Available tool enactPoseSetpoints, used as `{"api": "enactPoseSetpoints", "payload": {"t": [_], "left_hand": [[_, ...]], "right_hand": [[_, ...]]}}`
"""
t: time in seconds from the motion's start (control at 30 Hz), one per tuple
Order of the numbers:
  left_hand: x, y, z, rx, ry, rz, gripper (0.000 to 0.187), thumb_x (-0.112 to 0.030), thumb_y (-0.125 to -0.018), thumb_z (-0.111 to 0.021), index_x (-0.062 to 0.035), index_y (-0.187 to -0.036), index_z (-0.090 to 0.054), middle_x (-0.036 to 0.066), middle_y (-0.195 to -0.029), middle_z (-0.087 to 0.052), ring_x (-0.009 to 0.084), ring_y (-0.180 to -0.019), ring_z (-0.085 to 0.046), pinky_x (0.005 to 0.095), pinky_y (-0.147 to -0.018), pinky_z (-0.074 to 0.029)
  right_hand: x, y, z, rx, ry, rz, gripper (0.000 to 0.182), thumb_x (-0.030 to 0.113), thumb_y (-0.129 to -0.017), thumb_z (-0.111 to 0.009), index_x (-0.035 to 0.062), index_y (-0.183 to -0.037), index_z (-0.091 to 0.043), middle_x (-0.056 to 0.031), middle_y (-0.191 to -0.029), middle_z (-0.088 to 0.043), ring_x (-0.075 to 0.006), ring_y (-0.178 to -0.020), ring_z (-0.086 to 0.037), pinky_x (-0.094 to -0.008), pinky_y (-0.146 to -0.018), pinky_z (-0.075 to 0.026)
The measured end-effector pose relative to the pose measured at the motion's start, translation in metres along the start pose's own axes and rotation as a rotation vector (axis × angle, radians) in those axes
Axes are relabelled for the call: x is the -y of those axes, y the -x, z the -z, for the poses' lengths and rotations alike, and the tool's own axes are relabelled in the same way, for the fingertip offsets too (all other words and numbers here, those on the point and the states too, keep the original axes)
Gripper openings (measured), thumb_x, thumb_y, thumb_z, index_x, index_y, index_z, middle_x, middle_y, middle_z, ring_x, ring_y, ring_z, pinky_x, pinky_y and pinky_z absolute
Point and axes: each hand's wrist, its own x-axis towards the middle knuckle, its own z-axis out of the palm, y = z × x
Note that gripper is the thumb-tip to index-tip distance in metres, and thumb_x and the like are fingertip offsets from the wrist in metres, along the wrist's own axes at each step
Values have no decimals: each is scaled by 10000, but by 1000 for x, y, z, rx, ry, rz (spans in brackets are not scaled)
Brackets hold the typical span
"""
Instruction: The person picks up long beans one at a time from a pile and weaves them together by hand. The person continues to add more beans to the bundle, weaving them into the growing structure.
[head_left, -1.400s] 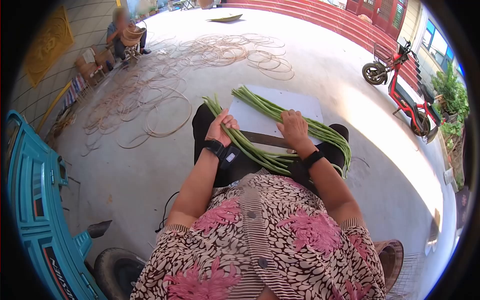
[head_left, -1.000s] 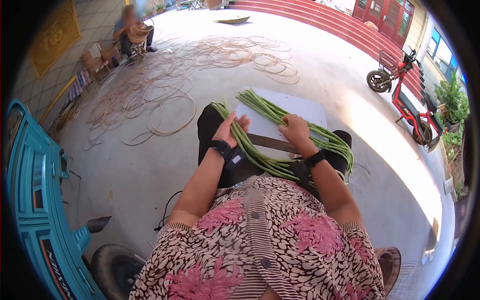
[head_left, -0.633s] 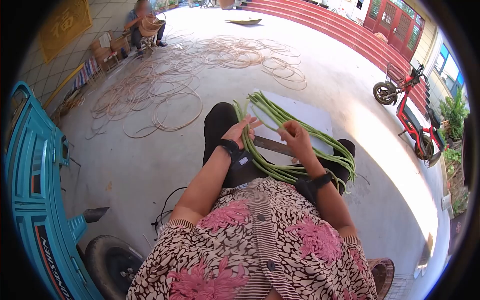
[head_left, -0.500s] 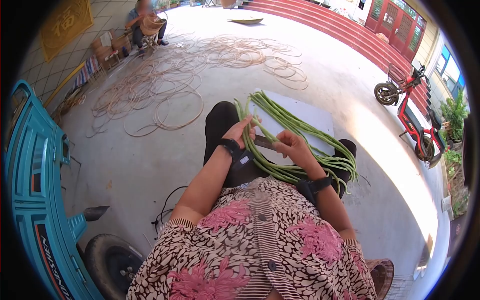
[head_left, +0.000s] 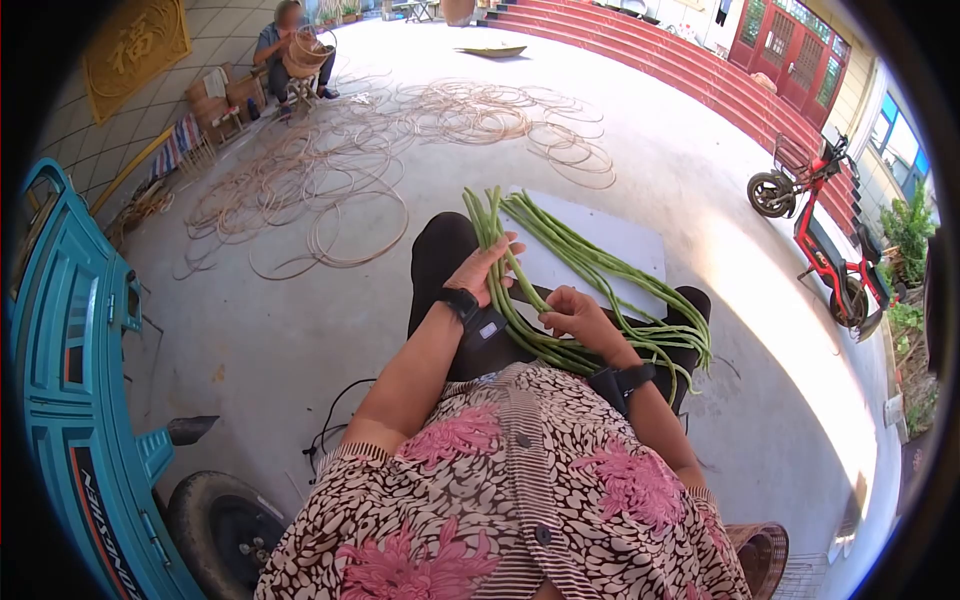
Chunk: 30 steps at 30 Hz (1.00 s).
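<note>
My left hand (head_left: 485, 272) is closed around a bunch of long green beans (head_left: 497, 297), whose upper ends stick up above the fingers. The bunch bends down and to the right across my lap. My right hand (head_left: 582, 320) pinches one of these beans near its thumb and forefinger, just right of the bunch. More long beans (head_left: 590, 252) lie over a pale flat board (head_left: 640, 240) in front of my knees, their ends hanging over my right knee. A dark band sits on each wrist.
Coils of thin cane strips (head_left: 340, 190) spread over the concrete floor ahead. A person (head_left: 290, 55) sits at the back left with a basket. A blue-green vehicle (head_left: 80, 370) stands at left, a red scooter (head_left: 825, 230) at right. A woven basket (head_left: 765, 555) is by my right side.
The bean tops in my left hand now stand straighter and closer together. My right hand has shifted slightly downward, with the bean between the hands shorter in view.
</note>
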Motion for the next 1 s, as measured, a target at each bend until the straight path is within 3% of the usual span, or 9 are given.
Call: {"api": "enactPoseSetpoints", "payload": {"t": [0.3,0.43,0.53,0.6,0.67,0.7,0.73,0.9,1.0], "left_hand": [[-2,1,0,62,-59,-3,474,-347,-815,-717,-107,-1168,-511,63,-1113,-570,172,-913,-577,279,-648,-465],[-1,2,-6,-29,-30,-32,363,-323,-844,-689,-109,-1091,-530,61,-1036,-589,182,-899,-595,296,-665,-475],[1,2,-8,-76,119,-69,280,-314,-856,-675,-119,-1006,-540,37,-918,-587,188,-856,-607,318,-693,-481],[1,-2,2,-85,247,-60,218,-310,-875,-653,-130,-952,-559,11,-818,-578,169,-793,-599,325,-718,-478],[-2,-4,10,77,320,-79,180,-296,-892,-629,-133,-914,-557,-6,-746,-553,150,-718,-563,317,-705,-473],[-2,-5,12,158,357,-89,167,-290,-901,-617,-134,-895,-556,-14,-710,-541,141,-681,-546,313,-698,-470],[-3,-2,6,102,351,-90,163,-291,-905,-607,-139,-924,-550,-31,-669,-498,115,-607,-469,293,-649,-447],[-2,-6,14,72,361,-60,189,-296,-912,-598,-136,-982,-527,-39,-648,-464,97,-557,-419,266,-571,-403],[-1,-8,18,42,350,-27,203,-293,-920,-589,-122,-1000,-516,-44,-642,-451,85,-534,-400,251,-534,-383]], "right_hand": [[-7,-7,-2,-40,-53,76,139,106,-848,-653,58,-879,-526,-1,-764,-592,-55,-650,-540,-204,-564,-446],[-2,-4,-3,-37,1,28,146,128,-860,-642,55,-915,-528,9,-769,-587,-54,-654,-529,-201,-562,-442],[14,10,-1,-106,281,18,196,170,-850,-646,29,-954,-559,1,-774,-597,-71,-647,-530,-224,-562,-442],[21,22,11,-132,513,31,271,257,-819,-661,48,-979,-597,-58,-785,-621,-162,-688,-577,-296,-613,-462],[35,40,25,-187,722,2,321,341,-769,-682,78,-951,-654,-117,-821,-651,-258,-725,-611,-366,-677,-470],[40,50,32,-237,754,-20,324,345,-761,-689,83,-949,-657,-112,-821,-654,-254,-725,-613,-364,-673,-469],[44,60,39,-286,786,-41,327,349,-753,-696,88,-946,-660,-107,-822,-658,-250,-725,-615,-362,-669,-468],[32,99,79,-470,711,-160,278,371,-742,-707,129,-875,-684,-30,-676,-638,-181,-614,-589,-303,-588,-437],[32,112,89,-631,850,-130,246,370,-770,-683,135,-843,-677,-26,-599,-579,-173,-551,-548,-321,-548,-401]]}}
